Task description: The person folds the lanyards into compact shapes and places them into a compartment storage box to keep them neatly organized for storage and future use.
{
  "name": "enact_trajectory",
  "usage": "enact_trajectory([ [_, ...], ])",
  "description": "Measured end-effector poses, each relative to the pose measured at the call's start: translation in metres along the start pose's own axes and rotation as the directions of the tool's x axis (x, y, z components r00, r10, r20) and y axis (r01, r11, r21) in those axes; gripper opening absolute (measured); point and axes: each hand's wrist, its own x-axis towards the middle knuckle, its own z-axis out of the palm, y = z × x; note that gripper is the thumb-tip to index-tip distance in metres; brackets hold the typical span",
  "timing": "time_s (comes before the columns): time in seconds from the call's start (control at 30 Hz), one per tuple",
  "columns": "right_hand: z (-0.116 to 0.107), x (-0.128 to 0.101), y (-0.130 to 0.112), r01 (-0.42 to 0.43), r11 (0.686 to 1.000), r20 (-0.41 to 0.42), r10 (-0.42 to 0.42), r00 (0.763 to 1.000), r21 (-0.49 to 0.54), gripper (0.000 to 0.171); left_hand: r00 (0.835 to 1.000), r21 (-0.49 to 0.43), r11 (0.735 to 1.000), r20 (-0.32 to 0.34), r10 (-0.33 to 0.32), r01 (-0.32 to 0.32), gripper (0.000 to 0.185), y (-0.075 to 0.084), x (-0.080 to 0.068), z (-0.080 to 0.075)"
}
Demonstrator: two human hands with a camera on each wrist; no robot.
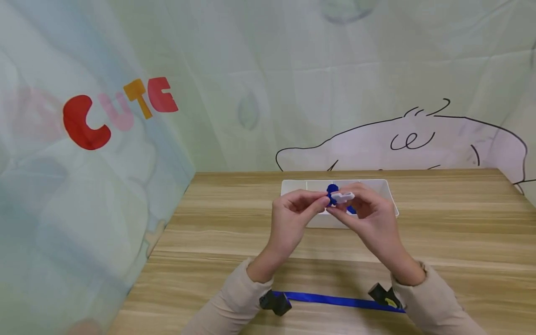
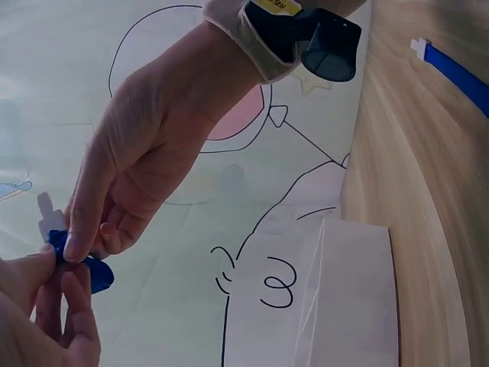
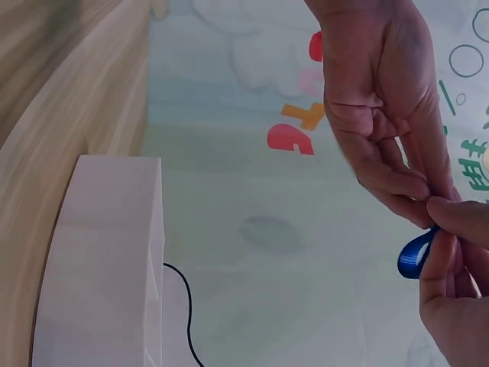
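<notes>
Both hands meet over the white box, holding a bunched piece of blue ribbon with a white plastic clip. My left hand pinches the ribbon between thumb and fingertips. From the other side my right hand grips the piece near the clip, thumb below. In the right wrist view a glossy blue loop hangs below the pinching fingers. The left wrist view shows the clip sticking up above them. Fingertips hide the middle of the ribbon.
The white box, with dividers inside, stands at the back of the wooden table. A flat blue strap lies across the front between the wrists. Black cameras sit on both wrists. Printed cloth hangs behind.
</notes>
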Motion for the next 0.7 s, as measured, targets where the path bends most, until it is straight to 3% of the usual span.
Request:
enact_trajectory([
  [0.23,0.0025,-0.0009,0.0003,0.03,0.998,-0.034,-0.032,0.999,-0.057,0.02,0.999,-0.039,0.998,-0.009,-0.045,0.045,0.016,0.0013,-0.0002,0.0013],
  [0.4,0.0058,-0.0007,0.0002,0.084,0.983,-0.055,-0.094,0.994,-0.163,0.025,0.996,-0.059,0.995,-0.026,-0.081,0.08,0.016,0.0015,0.0006,0.0021],
  [0.57,0.0065,0.0008,-0.0012,0.186,0.923,-0.036,-0.21,0.977,-0.338,0.029,0.992,-0.081,0.99,-0.043,-0.117,0.114,0.016,0.002,0.0002,0.0024],
  [0.7,0.0035,0.0012,-0.0026,0.254,0.873,0.006,-0.276,0.961,-0.417,0.013,0.991,-0.062,0.991,-0.04,-0.124,0.121,0.016,0.0017,0.0001,0.0024],
])
